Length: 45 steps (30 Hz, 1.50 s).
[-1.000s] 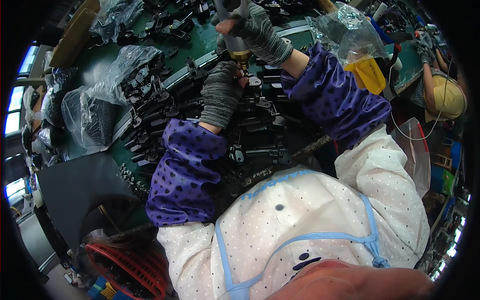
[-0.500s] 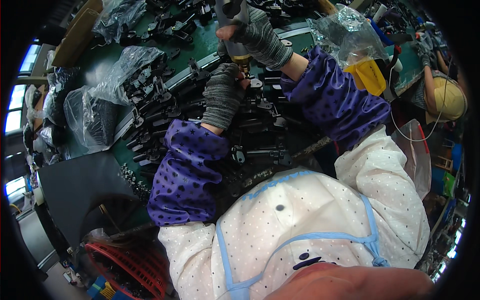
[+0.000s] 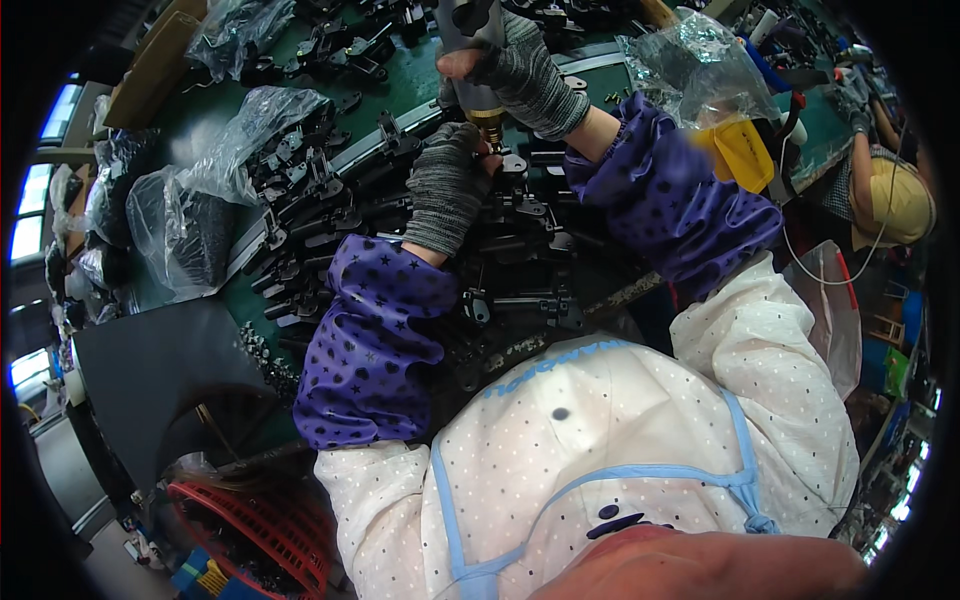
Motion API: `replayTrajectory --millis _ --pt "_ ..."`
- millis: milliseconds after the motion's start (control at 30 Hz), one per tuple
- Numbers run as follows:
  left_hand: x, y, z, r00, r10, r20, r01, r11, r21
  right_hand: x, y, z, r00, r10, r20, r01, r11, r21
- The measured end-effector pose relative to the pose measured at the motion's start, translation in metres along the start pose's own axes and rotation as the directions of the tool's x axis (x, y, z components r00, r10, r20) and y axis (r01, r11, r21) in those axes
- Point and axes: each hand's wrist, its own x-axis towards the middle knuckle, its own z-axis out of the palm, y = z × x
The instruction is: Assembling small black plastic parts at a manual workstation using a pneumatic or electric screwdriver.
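My right hand (image 3: 500, 70), in a grey knit fingerless glove, is wrapped around a silver, cylindrical power screwdriver (image 3: 474, 97) with a brass-coloured nose, held nearly upright. Just below that nose, my left hand (image 3: 450, 180), gloved the same way, has its fingers closed beside the tip. What it pinches is hidden behind the fingers. Touching or close by the tip lies a small metal bracket end (image 3: 514, 163). Many black metal hinge-like parts (image 3: 515, 250) lie in rows under and around both hands.
A metal rail (image 3: 375, 145) crosses the green bench. Clear plastic bags (image 3: 180, 235) lie left, another bag (image 3: 695, 70) right beside a yellow container (image 3: 740, 155). A red basket (image 3: 290, 535) stands low at left. At far right another person (image 3: 890, 195) is at work.
Hardly anything differs. The screwdriver and both hands keep their places, with only a very slight shift of the hands and view.
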Motion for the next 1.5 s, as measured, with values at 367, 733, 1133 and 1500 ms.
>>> replayTrajectory --millis 367,733,1133,1500 --pt "-0.004 0.007 -0.009 0.998 0.007 -0.067 -0.010 0.999 -0.036 -0.006 0.006 -0.001 0.989 0.069 0.131 -0.065 0.997 -0.035" --pt "0.026 0.011 -0.065 0.997 0.042 0.067 -0.027 0.978 -0.206 0.006 -0.030 -0.033 0.982 0.097 0.163 -0.120 0.984 0.132" --pt "0.092 -0.112 -0.093 0.934 -0.191 0.302 -0.062 0.744 0.665 -0.052 0.012 -0.151 0.870 0.399 0.290 0.164 0.321 -0.933" --pt "0.097 -0.115 -0.080 0.981 -0.055 0.188 -0.066 0.811 0.581 -0.060 0.020 -0.151 0.927 0.332 0.173 0.105 0.213 -0.971"
